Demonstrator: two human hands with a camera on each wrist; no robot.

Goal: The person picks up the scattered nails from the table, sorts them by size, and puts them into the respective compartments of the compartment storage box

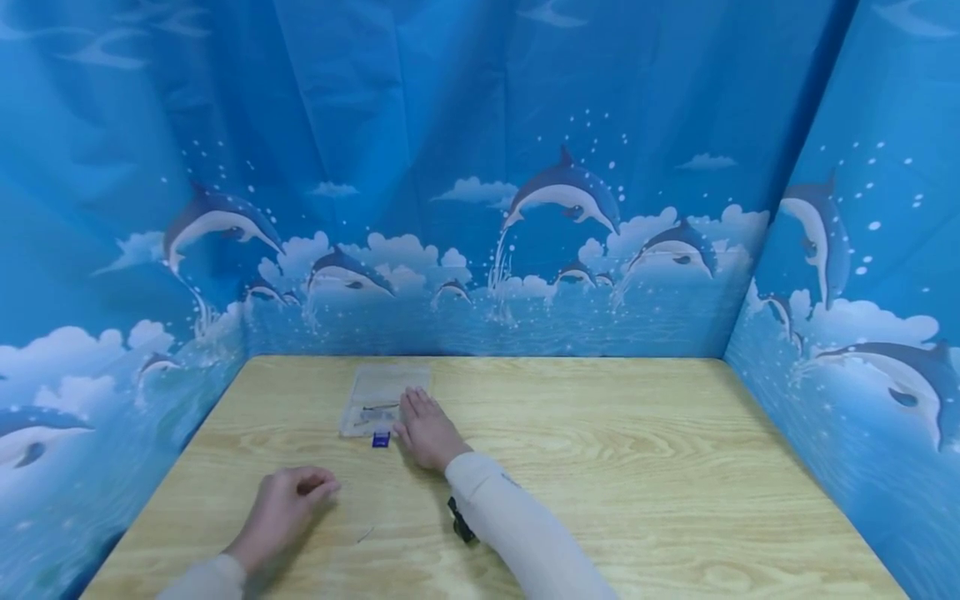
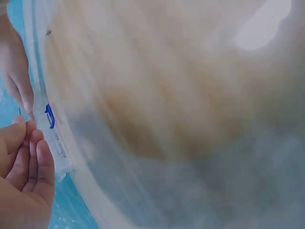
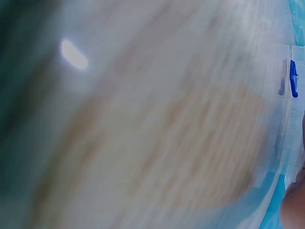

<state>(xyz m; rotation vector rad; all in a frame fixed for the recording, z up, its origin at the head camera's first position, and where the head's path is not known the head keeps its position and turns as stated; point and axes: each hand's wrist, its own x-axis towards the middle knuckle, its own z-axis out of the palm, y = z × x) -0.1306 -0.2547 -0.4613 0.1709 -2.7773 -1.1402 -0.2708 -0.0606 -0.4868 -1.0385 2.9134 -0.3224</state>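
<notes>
A flat clear plastic box (image 1: 390, 379) with a blue latch (image 1: 381, 439) lies near the back left of the table, several thin pieces inside it. My right hand (image 1: 429, 429) rests with straight fingers on the box's right side; only a bit of that hand (image 3: 294, 205) enters the right wrist view. Lower left, above the table, my left hand (image 1: 288, 504) has thumb and index finger pinched together. At those fingertips the left wrist view has a thin dark pin-like piece (image 2: 20, 111). Another thin dark piece (image 1: 365, 534) lies on the wood near the left hand.
The wood-grain table (image 1: 637, 467) reaches to a blue dolphin-print curtain (image 1: 480, 317) at the back and sides. A black strap or device (image 1: 461, 523) is on the right wrist's underside. Both wrist views are largely a blurred, glare-covered transparent surface.
</notes>
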